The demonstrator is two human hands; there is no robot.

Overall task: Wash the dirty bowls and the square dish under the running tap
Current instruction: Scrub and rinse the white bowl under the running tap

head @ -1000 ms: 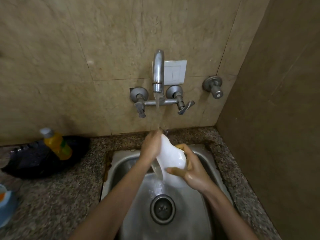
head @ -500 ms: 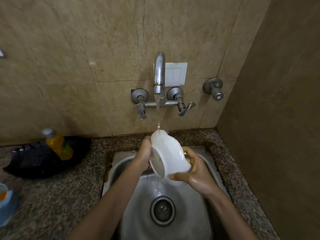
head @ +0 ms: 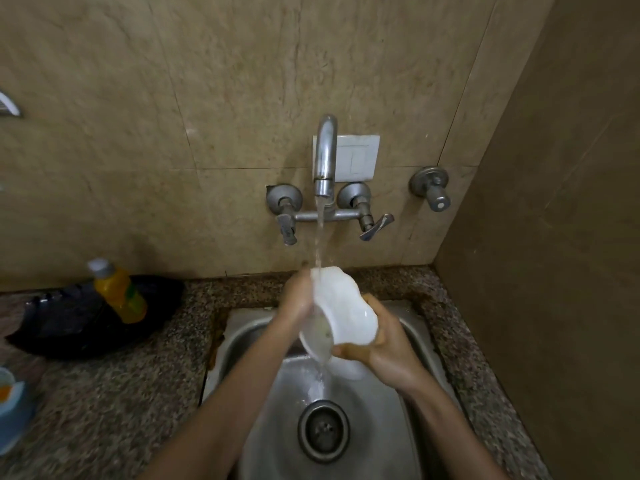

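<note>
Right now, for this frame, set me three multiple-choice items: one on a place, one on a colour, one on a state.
1. The yellow bottle stands: A left of the sink; B inside it; C right of it.
2. The bowl being held is: A blue; B white; C black.
3. The tap is: A off; B capped; C running.
A: it stands well to the left of the sink. B: its whole surface is white. C: a stream falls from it onto the bowl.
</note>
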